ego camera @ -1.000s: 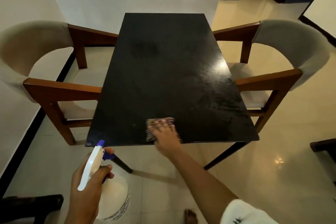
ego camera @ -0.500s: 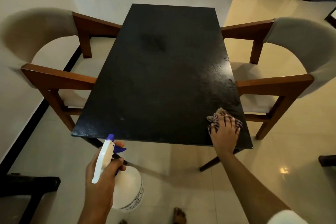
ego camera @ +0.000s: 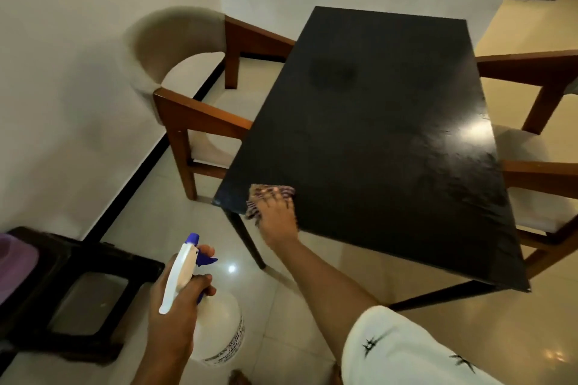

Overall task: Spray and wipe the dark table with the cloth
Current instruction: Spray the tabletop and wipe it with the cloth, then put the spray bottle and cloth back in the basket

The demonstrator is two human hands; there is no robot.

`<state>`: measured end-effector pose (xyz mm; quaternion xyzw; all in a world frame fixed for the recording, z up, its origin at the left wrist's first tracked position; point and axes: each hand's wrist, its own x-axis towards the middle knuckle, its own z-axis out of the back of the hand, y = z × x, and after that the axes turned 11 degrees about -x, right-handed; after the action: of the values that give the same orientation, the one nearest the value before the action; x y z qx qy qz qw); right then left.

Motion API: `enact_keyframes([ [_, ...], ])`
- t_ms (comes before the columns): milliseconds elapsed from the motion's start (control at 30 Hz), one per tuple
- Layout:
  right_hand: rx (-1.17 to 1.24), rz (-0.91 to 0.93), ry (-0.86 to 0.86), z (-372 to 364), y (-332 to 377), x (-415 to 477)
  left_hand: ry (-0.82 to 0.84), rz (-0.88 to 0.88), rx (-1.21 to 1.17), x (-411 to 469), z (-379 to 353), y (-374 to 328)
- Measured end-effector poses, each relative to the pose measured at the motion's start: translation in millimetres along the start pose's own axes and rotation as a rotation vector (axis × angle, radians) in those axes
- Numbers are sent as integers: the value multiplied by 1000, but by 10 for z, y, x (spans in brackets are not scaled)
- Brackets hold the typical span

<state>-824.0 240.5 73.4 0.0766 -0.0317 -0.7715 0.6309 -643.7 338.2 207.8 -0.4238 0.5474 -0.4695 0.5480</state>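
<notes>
The dark table (ego camera: 375,134) fills the middle and right of the head view, with wet streaks shining on its right half. My right hand (ego camera: 276,216) presses a checked cloth (ego camera: 261,194) flat onto the table's near left corner, fingers spread over it. Most of the cloth is hidden under the hand. My left hand (ego camera: 178,300) grips the neck of a white spray bottle (ego camera: 219,331) with a blue nozzle, held low over the floor in front of the table.
A wooden armchair (ego camera: 194,116) with a beige back stands at the table's left side, another (ego camera: 538,172) at its right. A low dark stool (ego camera: 78,291) sits at the lower left near the white wall. Glossy tiled floor surrounds the table.
My right hand has slid the cloth along the near edge from the right corner to the left corner. The view has swung left. The left hand still holds the bottle.
</notes>
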Motion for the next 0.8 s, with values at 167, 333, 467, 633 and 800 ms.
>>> enact_keyframes([
  [167, 665, 234, 410, -112, 1102, -304, -61, -6, -32, 237, 692, 27],
  [333, 1405, -307, 573, -367, 1817, -612, -146, -22, -95, 449, 1431, 58],
  [467, 1710, -424, 583, -324, 2308, -461, -290, -42, -93, 518, 1986, 152],
  [633, 1781, -352, 667, -212, 3020, -128, -489, -32, -141, 577, 2686, 288],
  [800, 1748, -261, 958, -184, 3807, 178, -575, -105, 10, 818, 3366, 303],
])
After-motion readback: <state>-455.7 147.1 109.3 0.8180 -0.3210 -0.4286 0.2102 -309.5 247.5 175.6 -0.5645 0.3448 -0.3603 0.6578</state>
